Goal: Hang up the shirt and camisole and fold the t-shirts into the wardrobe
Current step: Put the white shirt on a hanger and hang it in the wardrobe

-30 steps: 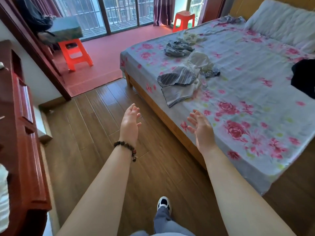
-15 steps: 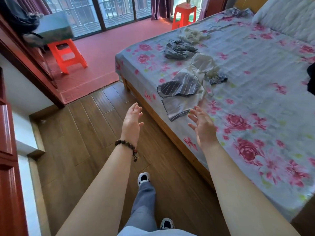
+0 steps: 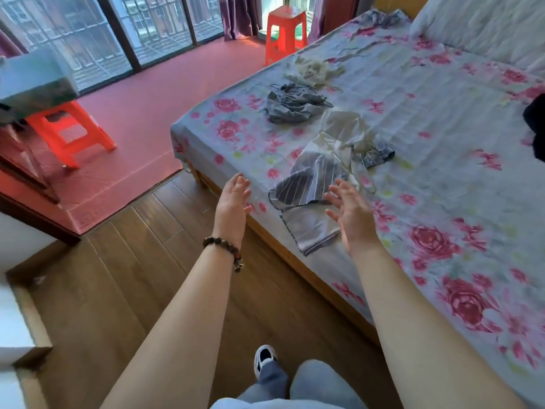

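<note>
Head view: the striped shirt point(image 3: 306, 184) lies crumpled at the near edge of the bed point(image 3: 442, 93), with a cream camisole point(image 3: 342, 131) draped over its far end. The right hand point(image 3: 351, 214) hovers just over the shirt and the left hand point(image 3: 233, 199) is by the bed's corner, each grip spread and holding nothing. Pickup looks like the step. Next: lift the shirt clear of the camisole straps.

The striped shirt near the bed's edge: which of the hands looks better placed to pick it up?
Probably the right hand: it hovers open right over the striped shirt, fingers spread. The left hand, also open, sits off to the side at the edge of the bed, clear of the cloth.
</note>
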{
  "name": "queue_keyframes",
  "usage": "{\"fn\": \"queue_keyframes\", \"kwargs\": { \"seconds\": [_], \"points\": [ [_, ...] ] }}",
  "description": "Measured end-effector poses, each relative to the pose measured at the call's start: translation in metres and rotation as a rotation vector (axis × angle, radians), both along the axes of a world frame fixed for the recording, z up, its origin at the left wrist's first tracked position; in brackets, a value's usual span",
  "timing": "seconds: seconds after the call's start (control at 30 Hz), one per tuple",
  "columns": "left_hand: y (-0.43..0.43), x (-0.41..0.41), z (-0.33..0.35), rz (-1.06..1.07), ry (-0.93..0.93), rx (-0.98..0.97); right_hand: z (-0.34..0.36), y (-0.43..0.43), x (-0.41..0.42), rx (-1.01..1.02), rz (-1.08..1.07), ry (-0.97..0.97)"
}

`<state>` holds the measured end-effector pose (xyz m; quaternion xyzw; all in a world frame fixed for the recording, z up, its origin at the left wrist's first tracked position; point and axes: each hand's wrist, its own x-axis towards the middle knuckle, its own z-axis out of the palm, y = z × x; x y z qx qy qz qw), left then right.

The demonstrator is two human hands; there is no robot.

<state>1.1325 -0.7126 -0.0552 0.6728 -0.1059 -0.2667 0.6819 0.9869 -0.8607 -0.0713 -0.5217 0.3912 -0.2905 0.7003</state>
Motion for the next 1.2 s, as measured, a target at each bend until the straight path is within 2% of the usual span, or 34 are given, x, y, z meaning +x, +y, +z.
{"fn": "queue_keyframes", "kwargs": {
  "seconds": [0.4,0.63,0.9,1.2],
  "points": [
    [-0.114,0.087,-0.025,-0.186,0.059,0.021,-0.024,-0.096,0.061,0.034,-0.207,0.032],
    [-0.223,0.135,-0.026,-0.289,0.052,0.046,-0.038,-0.188,0.097,0.051,-0.348,-0.002],
    [-0.351,0.155,-0.014,-0.412,0.075,0.03,-0.037,-0.285,0.105,0.09,-0.475,0.019],
    [-0.417,0.176,-0.015,-0.526,0.091,0.072,-0.038,-0.332,0.117,0.128,-0.586,0.051]
  ]
}}
